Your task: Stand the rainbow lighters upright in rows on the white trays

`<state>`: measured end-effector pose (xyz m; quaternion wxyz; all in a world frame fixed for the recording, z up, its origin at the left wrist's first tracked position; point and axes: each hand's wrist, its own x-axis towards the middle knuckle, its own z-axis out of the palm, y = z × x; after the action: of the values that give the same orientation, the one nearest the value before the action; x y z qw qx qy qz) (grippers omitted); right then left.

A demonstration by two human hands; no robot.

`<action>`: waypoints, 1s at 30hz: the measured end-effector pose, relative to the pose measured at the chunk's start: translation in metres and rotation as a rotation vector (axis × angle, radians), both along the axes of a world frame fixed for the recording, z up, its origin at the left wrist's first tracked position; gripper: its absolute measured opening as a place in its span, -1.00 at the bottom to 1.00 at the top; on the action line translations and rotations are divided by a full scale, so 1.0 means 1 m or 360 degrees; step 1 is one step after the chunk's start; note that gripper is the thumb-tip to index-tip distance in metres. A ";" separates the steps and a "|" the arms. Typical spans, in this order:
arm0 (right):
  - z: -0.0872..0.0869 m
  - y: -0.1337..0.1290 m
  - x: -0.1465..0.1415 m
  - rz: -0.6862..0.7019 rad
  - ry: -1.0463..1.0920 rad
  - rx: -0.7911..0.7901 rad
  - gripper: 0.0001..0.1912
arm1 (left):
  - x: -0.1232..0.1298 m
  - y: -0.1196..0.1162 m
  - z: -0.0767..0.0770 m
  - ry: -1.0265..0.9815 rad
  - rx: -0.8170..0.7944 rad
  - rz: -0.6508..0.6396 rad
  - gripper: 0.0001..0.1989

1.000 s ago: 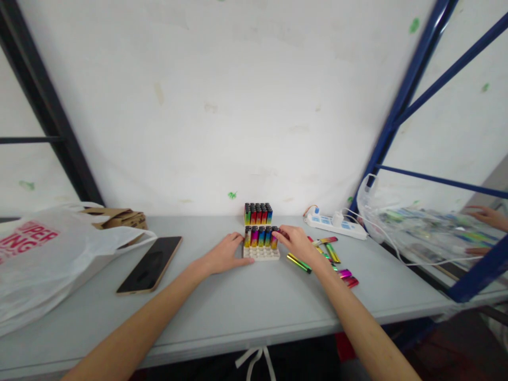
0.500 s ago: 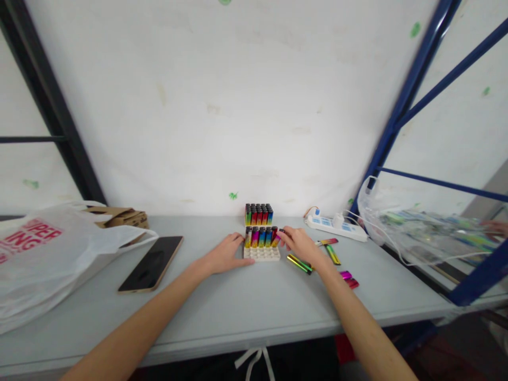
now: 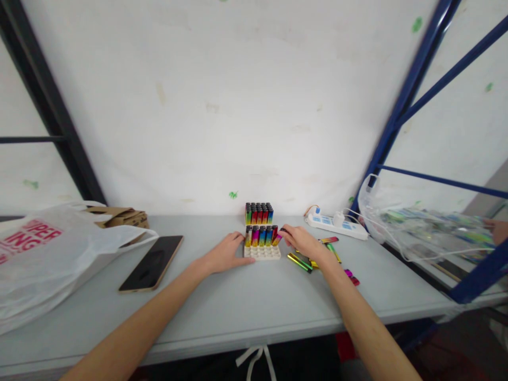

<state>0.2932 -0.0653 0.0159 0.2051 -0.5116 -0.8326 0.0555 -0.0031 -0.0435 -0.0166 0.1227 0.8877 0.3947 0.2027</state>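
Note:
A white tray with rows of holes (image 3: pixel 262 254) sits in the middle of the table, and several upright lighters (image 3: pixel 262 236) with shiny coloured bodies fill its back part. My left hand (image 3: pixel 227 255) grips the tray's left end, fingers along the side and thumb at the front corner. At the tray's right end, my right hand (image 3: pixel 298 241) is closed on a tilted pink and yellow lighter (image 3: pixel 277 240), its lower end at the row of lighters. Loose lighters (image 3: pixel 300 262) lie beside and partly under my right forearm.
Behind the tray stands a block of upright lighters (image 3: pixel 259 213). A power strip (image 3: pixel 337 226) with cables lies at the back right. On the left are a phone (image 3: pixel 151 264), a plastic bag (image 3: pixel 71 248) and cardboard (image 3: pixel 119 217). A blue metal frame (image 3: pixel 400 116) rises at right.
My right hand shifts very slightly to the right, the lighter in it still tilted at the row's end. The left hand stays on the tray.

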 end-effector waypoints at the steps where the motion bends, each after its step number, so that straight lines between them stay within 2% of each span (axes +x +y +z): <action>1: 0.002 0.000 -0.001 0.0010 0.0000 -0.0001 -0.67 | 0.000 0.000 0.000 -0.0001 0.0005 -0.0002 -0.33; 8: -0.003 0.011 -0.010 0.0070 0.0084 -0.0049 -0.60 | -0.001 0.001 -0.001 -0.0013 0.0028 -0.0011 -0.38; 11: -0.002 0.011 -0.010 -0.0060 -0.0040 -0.0014 -0.54 | -0.002 0.001 0.000 -0.0022 0.0044 -0.0019 -0.39; 14: 0.005 0.001 -0.003 -0.0133 -0.0080 -0.0085 -0.55 | -0.001 0.000 0.001 -0.0018 0.0041 -0.0006 -0.38; 17: 0.010 -0.017 0.007 -0.0103 -0.0108 -0.0192 -0.68 | -0.001 0.000 0.000 -0.0005 0.0039 -0.0002 -0.37; 21: 0.004 -0.038 0.015 -0.0172 -0.0299 -0.0225 -0.78 | -0.001 0.001 0.000 -0.0004 0.0040 -0.0017 -0.39; 23: -0.001 -0.042 0.015 -0.0118 -0.0321 -0.0188 -0.84 | -0.001 0.001 0.000 -0.0011 0.0028 -0.0016 -0.39; 26: -0.004 -0.042 0.013 -0.0012 -0.0134 -0.0085 -0.81 | 0.000 0.001 0.000 -0.0035 0.0024 -0.0012 -0.38; 30: 0.003 -0.031 0.003 0.0109 0.0415 -0.0147 -0.66 | -0.001 0.001 -0.002 -0.0038 0.0048 -0.0021 -0.38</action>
<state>0.2963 -0.0961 0.0187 0.2857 -0.4801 -0.8124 0.1668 -0.0037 -0.0422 -0.0189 0.1153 0.8895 0.3844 0.2184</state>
